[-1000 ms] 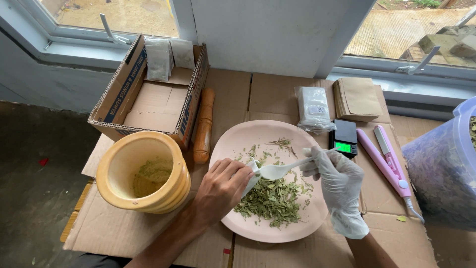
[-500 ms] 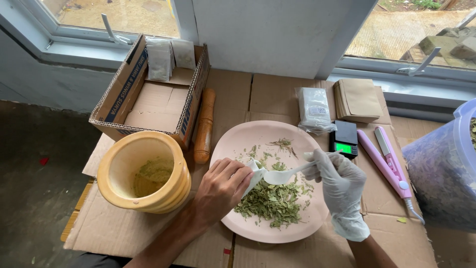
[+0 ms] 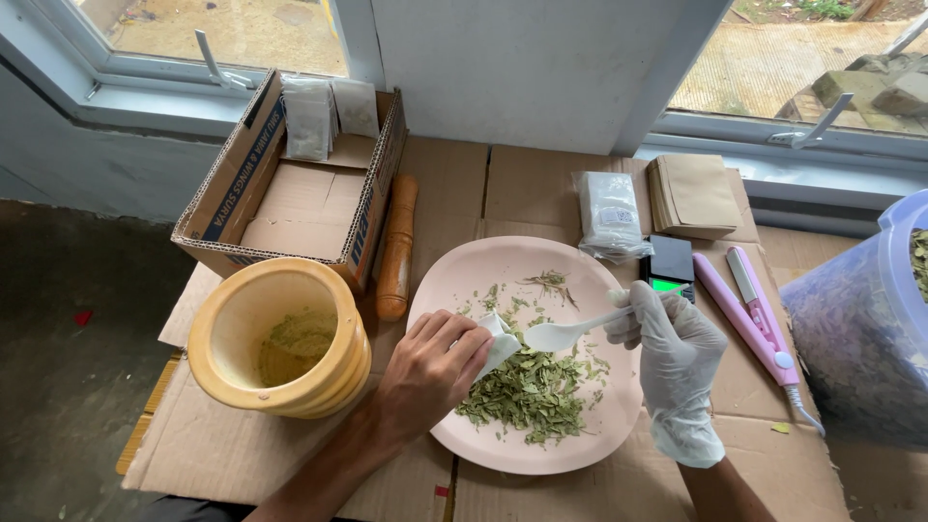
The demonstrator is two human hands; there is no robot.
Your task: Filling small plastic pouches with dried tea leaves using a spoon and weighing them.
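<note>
Holding a small white sachet (image 3: pixel 500 340) over the pink plate (image 3: pixel 483 271), left hand (image 3: pixel 430 367) fingers pinch its edge; it looks light and flimsy. Gloved right hand (image 3: pixel 672 353) grips a white spoon (image 3: pixel 570 332) above dried leaves (image 3: pixel 532 391).

Home herb-packing corner: cardboard-covered floor (image 3: pixel 290 454), windows (image 3: pixel 222 29), mortar (image 3: pixel 280 338), scale (image 3: pixel 669 266).

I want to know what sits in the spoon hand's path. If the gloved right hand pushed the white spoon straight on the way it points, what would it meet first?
Probably the small white pouch held by the bare left hand; the right hand aims the spoon at it, height unclear.
</note>
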